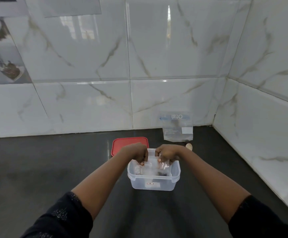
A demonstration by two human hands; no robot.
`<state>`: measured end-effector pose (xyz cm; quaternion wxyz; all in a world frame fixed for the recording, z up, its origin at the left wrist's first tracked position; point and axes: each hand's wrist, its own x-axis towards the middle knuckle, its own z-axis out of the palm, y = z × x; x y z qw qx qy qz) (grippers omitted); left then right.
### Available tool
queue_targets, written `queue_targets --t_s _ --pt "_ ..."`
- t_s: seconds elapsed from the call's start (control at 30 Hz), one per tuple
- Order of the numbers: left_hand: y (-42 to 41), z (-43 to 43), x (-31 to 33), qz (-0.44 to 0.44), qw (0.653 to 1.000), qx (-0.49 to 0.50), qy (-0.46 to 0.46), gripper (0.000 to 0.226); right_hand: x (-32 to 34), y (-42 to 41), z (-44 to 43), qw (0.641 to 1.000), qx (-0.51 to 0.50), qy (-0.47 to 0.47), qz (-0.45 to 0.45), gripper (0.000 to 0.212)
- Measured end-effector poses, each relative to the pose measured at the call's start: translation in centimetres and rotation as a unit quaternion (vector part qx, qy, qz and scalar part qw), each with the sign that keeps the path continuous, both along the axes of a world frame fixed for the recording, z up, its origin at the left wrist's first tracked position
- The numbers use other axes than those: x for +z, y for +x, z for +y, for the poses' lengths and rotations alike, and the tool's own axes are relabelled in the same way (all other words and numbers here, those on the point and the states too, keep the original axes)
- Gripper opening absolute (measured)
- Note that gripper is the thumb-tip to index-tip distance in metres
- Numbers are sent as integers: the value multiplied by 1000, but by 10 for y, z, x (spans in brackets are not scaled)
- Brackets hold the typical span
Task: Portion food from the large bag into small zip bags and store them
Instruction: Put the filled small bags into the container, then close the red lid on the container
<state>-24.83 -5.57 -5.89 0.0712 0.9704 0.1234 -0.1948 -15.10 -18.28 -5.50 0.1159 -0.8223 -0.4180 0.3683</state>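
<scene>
Dark sleeves [62,219]; left hand [136,152], right hand [167,152] on clear zip bag [152,158] (crinkled).

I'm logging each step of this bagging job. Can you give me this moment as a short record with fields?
left hand: pinches top edge of small zip bag
right hand: pinches the same edge
small zip bag: lowered into clear container
clear container: open, on dark counter; dark food shows low inside
red lid: off, flat behind the container
large bag: stands against the tiled wall, back right
wooden spoon: before the large bag, partly hidden
</scene>
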Motion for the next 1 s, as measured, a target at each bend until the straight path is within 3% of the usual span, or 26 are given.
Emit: queue_targets --t_s 0.07,0.17,0.37,0.47,0.57,0.8,0.9,1.0 --pt "1 0 -8 -30 1000 -1 6 28 -11 -1 1 996 24 -22 -88 9" --pt "2 5 -6 -97 995 -8 -2 30 -18 -1 7 974 60 -27 -217 16" --pt "7 35 17 -224 974 27 -28 26 5 18 25 963 3 51 -264 23" --pt "7 54 15 -276 950 132 -61 23 12 26 39 966 -45 122 -225 21" --pt "7 80 -2 -275 913 279 -110 26 10 35 57 970 -136 163 -115 19" --pt "-5 121 -50 -163 860 462 -146 33 -20 58 93 985 -166 40 -14 14" --pt "-8 136 -68 -156 824 509 -196 36 -29 56 104 990 -140 -6 24 7" --pt "-5 148 -82 -192 770 547 -268 37 -43 53 116 991 -117 -35 59 17"
